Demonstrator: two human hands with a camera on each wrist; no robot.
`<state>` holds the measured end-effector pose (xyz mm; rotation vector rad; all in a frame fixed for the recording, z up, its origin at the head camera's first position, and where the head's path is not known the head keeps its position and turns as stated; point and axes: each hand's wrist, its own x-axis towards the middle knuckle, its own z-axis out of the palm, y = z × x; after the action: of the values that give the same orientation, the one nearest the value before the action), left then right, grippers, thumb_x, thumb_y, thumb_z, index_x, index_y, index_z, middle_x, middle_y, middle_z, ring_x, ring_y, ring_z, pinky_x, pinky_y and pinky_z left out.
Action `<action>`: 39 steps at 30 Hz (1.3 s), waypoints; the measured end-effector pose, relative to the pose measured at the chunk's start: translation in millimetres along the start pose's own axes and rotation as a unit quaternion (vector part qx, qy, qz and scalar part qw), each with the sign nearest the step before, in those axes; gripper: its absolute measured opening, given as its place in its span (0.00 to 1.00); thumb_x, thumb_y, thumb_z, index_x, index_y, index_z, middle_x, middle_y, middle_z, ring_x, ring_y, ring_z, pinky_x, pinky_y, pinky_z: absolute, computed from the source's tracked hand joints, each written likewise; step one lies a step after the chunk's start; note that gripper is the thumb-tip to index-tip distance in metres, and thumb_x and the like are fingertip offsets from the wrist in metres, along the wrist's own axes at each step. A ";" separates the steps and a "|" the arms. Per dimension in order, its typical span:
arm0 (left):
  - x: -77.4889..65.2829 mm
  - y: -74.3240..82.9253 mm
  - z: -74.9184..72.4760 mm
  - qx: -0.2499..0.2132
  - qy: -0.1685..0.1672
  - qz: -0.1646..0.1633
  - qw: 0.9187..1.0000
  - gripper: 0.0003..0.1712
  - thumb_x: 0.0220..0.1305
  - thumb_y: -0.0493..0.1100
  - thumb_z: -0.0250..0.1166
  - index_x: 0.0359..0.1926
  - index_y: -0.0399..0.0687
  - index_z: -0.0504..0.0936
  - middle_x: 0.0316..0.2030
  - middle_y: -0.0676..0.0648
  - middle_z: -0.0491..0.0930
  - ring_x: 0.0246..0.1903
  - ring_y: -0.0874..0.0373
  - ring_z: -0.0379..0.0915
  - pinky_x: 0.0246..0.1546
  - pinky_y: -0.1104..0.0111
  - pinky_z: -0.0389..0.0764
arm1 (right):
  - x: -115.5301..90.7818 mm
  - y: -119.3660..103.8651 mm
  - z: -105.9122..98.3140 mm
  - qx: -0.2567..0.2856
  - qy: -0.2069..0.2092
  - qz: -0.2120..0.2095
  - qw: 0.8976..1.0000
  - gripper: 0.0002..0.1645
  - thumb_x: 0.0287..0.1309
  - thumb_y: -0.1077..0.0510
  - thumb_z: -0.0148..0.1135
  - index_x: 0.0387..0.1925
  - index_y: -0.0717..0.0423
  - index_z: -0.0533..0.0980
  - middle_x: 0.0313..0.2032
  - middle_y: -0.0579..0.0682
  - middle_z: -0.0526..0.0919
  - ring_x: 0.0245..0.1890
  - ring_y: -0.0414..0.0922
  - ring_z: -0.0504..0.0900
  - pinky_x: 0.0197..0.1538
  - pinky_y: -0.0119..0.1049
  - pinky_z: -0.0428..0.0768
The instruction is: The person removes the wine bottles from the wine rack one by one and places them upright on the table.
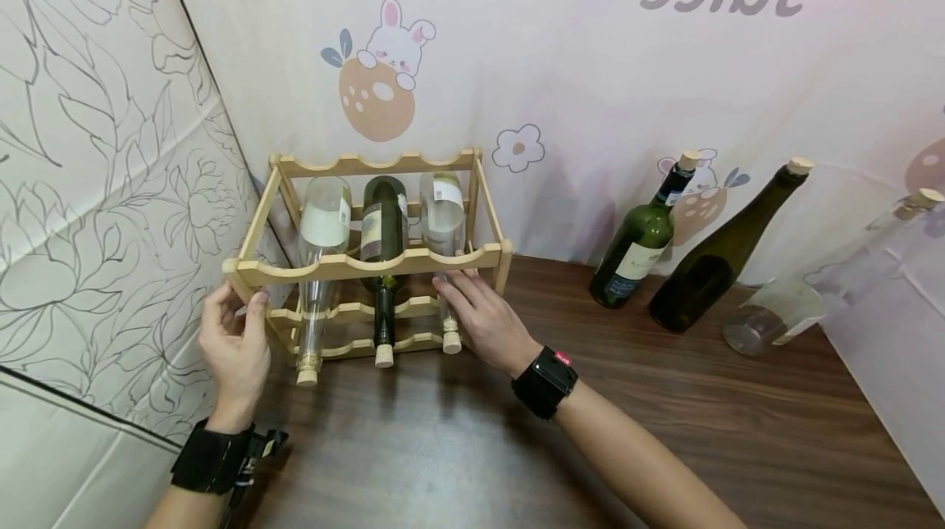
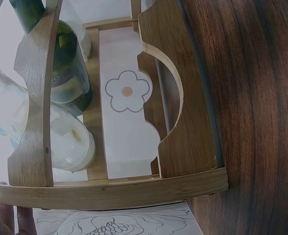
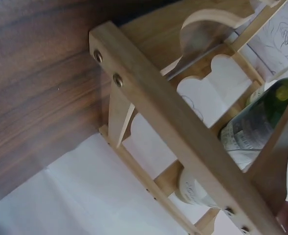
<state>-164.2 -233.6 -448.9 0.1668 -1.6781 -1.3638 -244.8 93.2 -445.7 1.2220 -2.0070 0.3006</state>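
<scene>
A light wooden wine rack (image 1: 369, 266) stands near the corner, and three corked bottles lie in its upper tier. At its left front corner, my left hand (image 1: 235, 348) grips the frame, thumb in front. My right hand (image 1: 487, 320) holds the front rail near the right end, beside the neck of the right clear bottle (image 1: 443, 213); some fingertips are hidden. In the middle lies a dark green bottle (image 1: 384, 221), and on the left another clear bottle (image 1: 325, 217). The necks point toward me. The right wrist view shows the rack's end post (image 3: 178, 122) up close.
On the dark wood table (image 1: 413, 447), right of the rack, stand a green labelled bottle (image 1: 638, 250), a dark bottle (image 1: 709, 266) and a clear bottle (image 1: 782, 316), all corked. A printed wall (image 1: 576, 102) rises behind; a flower-patterned panel (image 1: 96, 184) closes the left side.
</scene>
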 end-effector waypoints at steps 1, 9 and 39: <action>0.3 -0.1 0.3 0.001 0.000 0.001 1.000 0.21 0.70 0.28 0.66 0.62 0.26 0.78 0.46 0.65 0.83 0.45 0.70 0.81 0.45 0.82 0.80 | 1.4 1.1 0.9 0.001 0.009 -0.004 1.000 0.20 0.73 0.70 0.56 0.64 0.67 0.76 0.59 0.61 0.84 0.60 0.53 0.84 0.72 0.46 0.79; 1.4 -1.6 0.4 -0.007 0.005 0.004 1.000 0.21 0.68 0.26 0.66 0.61 0.25 0.78 0.46 0.64 0.84 0.44 0.70 0.82 0.46 0.82 0.81 | 7.2 4.5 6.2 -0.005 0.085 -0.015 0.996 0.15 0.78 0.68 0.52 0.57 0.68 0.80 0.50 0.58 0.88 0.51 0.51 0.89 0.62 0.42 0.87; -2.4 2.4 1.5 -0.017 0.007 0.013 1.000 0.18 0.70 0.28 0.66 0.59 0.32 0.81 0.46 0.63 0.84 0.45 0.69 0.83 0.44 0.80 0.81 | -5.3 -4.8 -9.8 0.052 0.217 -0.043 0.974 0.12 0.76 0.66 0.58 0.47 0.64 0.87 0.50 0.65 0.89 0.51 0.64 0.90 0.58 0.45 0.88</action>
<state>-162.9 -230.2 -448.2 0.1329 -1.6395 -1.3682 -234.8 99.6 -443.5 1.1833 -1.5738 0.5820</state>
